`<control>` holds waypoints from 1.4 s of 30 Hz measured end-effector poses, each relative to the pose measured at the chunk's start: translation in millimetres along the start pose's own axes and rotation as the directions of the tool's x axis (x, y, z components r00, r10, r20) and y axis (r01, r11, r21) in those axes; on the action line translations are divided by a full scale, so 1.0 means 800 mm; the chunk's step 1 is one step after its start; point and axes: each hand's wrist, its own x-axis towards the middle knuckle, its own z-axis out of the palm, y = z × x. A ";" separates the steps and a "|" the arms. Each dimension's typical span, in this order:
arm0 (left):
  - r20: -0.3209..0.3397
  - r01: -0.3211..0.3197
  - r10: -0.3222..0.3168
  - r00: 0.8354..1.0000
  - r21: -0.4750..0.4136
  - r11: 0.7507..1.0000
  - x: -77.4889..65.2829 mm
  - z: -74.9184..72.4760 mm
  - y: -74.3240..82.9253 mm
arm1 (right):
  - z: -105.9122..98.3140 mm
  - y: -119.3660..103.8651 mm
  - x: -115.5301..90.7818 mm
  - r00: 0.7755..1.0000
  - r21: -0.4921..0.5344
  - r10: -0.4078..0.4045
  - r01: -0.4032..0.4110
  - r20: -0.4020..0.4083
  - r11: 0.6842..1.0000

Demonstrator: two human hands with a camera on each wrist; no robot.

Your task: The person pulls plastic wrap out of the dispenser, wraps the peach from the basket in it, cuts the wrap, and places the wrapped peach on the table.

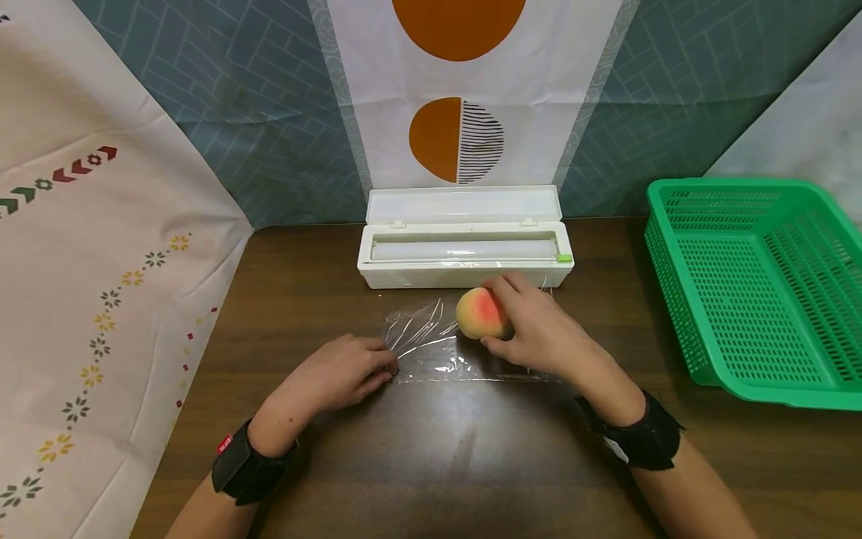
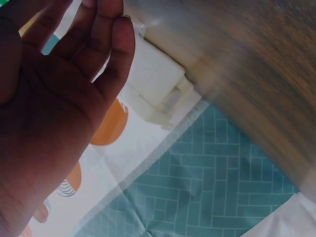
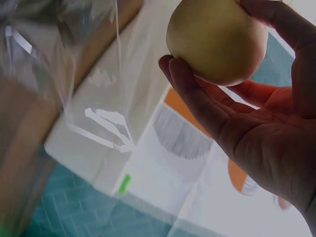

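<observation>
A peach (image 1: 480, 314), pale yellow with a red blush, is gripped between the thumb and fingers of my right hand (image 1: 539, 326). The right wrist view shows the peach (image 3: 217, 39) resting against the fingertips. Below it, a sheet of clear plastic wrap (image 1: 431, 363) stretches across the table, creased at its left side. My left hand (image 1: 346, 370) pinches the left edge of that sheet with bent fingers. In the left wrist view the left hand's fingertips (image 2: 123, 34) are partly cut off by the frame. Behind the sheet stands a white wrap dispenser (image 1: 465, 273), its lid raised.
Inside the dispenser lies a roll of wrap (image 1: 465, 250), with a green slider (image 1: 563, 258) at the right end. A green plastic basket (image 1: 700, 314) stands on the right of the brown wooden table (image 1: 431, 471). Patterned cloths (image 1: 269, 112) hang behind and at the left.
</observation>
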 end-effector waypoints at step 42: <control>0.025 0.010 -0.008 1.000 -0.056 0.998 0.002 0.008 0.000 | 0.052 0.002 0.002 0.998 -0.001 -0.034 0.034 0.050 0.999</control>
